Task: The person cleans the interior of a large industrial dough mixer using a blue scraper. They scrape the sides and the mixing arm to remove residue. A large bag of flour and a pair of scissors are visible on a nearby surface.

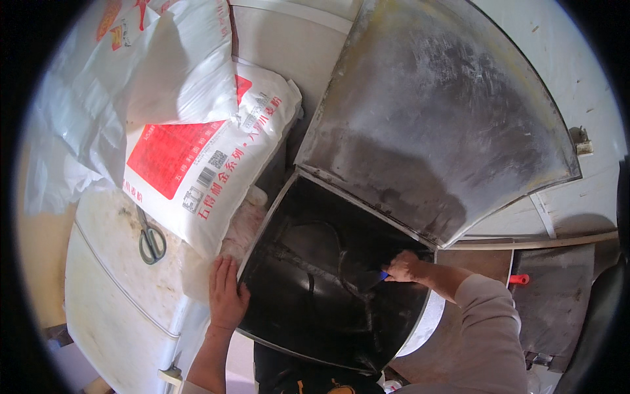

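Observation:
My right hand [404,266] reaches inside a dark metal mixer tub [325,320], near its right wall, its fingers closed around a blue handle [384,276]. The far end of the held tool is too dark to make out. A curved metal mixing paddle [315,270] lies across the inside of the tub. My left hand [228,295] rests on the tub's left rim with fingers extended and holds nothing. The tub's wide metal lid [433,113] stands raised behind it, smeared with pale residue.
White and red flour sacks [197,162] are piled at the upper left. Scissors [152,242] with dark handles lie partly under a sack, on a stained white surface [123,276]. A red handle [519,279] sticks out at the right. A wooden strip [531,244] runs behind it.

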Action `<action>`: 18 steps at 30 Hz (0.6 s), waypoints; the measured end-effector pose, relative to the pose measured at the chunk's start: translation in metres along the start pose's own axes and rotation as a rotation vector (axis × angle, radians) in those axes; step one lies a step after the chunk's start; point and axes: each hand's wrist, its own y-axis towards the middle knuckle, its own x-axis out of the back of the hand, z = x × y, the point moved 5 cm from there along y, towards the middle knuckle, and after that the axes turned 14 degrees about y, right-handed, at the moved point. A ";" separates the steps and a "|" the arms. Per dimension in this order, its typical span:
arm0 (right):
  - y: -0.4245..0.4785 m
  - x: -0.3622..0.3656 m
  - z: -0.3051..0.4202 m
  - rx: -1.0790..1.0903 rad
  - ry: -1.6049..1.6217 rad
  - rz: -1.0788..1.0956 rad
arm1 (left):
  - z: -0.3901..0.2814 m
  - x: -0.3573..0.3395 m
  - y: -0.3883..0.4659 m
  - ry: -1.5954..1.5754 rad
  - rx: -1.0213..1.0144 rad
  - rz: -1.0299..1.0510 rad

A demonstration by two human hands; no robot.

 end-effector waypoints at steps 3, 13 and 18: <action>0.010 -0.019 -0.024 0.038 0.070 -0.044 | -0.007 -0.003 0.004 -0.030 -0.019 -0.021; 0.004 -0.004 -0.009 -0.052 0.054 -0.009 | -0.005 -0.001 0.001 -0.015 -0.029 -0.027; 0.000 -0.009 -0.009 -0.050 0.115 -0.066 | -0.009 0.003 0.004 -0.036 0.018 0.018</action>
